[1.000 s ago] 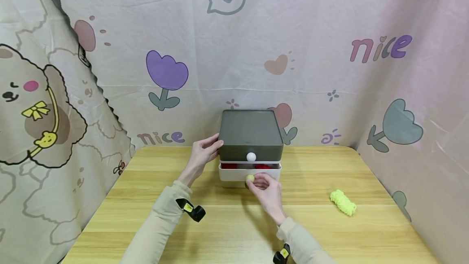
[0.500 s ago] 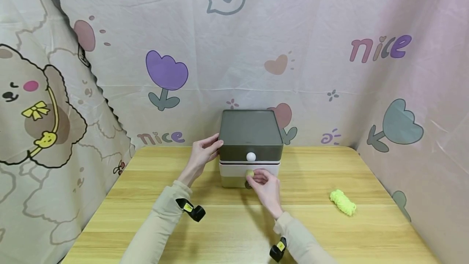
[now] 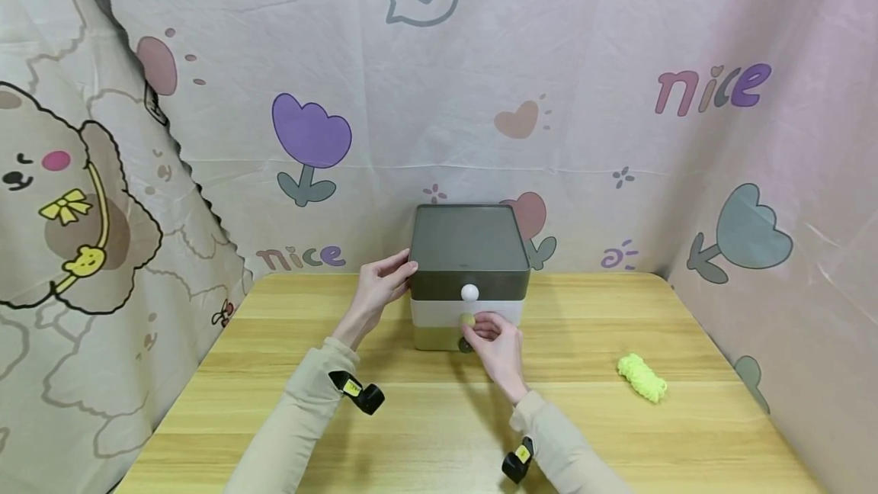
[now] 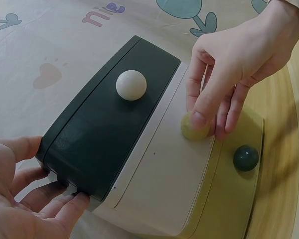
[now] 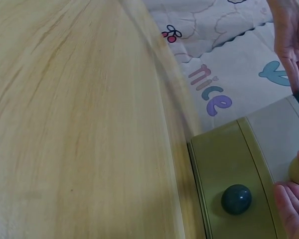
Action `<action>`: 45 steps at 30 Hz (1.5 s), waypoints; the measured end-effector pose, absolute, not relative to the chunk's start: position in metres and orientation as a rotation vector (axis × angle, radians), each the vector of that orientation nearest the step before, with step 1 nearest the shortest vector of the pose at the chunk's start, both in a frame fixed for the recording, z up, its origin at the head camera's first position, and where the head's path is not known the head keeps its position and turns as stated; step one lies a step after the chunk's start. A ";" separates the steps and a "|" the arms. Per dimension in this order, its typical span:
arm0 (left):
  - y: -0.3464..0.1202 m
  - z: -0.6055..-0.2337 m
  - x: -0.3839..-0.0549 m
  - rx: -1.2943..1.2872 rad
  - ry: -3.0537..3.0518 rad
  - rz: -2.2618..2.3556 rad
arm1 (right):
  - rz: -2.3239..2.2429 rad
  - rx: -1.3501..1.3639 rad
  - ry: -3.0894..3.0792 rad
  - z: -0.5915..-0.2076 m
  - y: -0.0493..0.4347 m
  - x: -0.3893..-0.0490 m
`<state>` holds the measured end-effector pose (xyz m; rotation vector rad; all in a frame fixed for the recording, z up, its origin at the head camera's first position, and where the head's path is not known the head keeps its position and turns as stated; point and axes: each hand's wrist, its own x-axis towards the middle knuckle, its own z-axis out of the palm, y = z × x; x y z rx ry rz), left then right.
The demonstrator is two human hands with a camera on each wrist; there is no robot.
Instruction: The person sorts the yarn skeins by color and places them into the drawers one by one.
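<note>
A small three-tier drawer box point(image 3: 469, 238) stands on the table, with a dark green top drawer point(image 4: 104, 119), a white middle drawer point(image 4: 157, 162) and an olive bottom drawer point(image 5: 229, 164). All three fronts sit flush. My right hand point(image 3: 498, 349) pinches the yellow-green knob point(image 4: 194, 125) of the middle drawer between thumb and fingers. My left hand point(image 3: 380, 288) rests against the left side of the top tier, its fingertips touching the edge in the left wrist view. The white knob point(image 3: 469, 293) above and the dark knob point(image 5: 236, 199) below are untouched.
A bundle of neon yellow yarn point(image 3: 642, 378) lies to the right on the wooden table point(image 3: 411, 433). Printed cloth point(image 3: 439, 97) hangs behind the box and at both sides.
The middle drawer has slid back into the box, with my right hand on its knob; the red things inside are now hidden. My left hand has stayed at the box's side.
</note>
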<state>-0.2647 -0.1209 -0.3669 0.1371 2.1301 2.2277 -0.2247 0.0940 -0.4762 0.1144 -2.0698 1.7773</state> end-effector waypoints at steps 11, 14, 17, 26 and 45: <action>-0.121 -0.367 -0.264 0.142 2.127 2.222 | 1.804 0.136 -2.043 -0.478 0.094 -0.224; -0.121 -0.368 -0.264 0.146 2.124 2.224 | 1.811 0.148 -2.035 -0.479 0.095 -0.224; -0.122 -0.367 -0.263 0.151 2.125 2.223 | 1.823 0.162 -2.022 -0.481 0.096 -0.222; -0.122 -0.367 -0.264 0.160 2.138 2.221 | 1.837 0.108 -2.104 -0.497 0.100 -0.215; -0.122 -0.367 -0.263 0.152 2.138 2.222 | 1.699 0.038 -2.254 -0.518 0.101 -0.216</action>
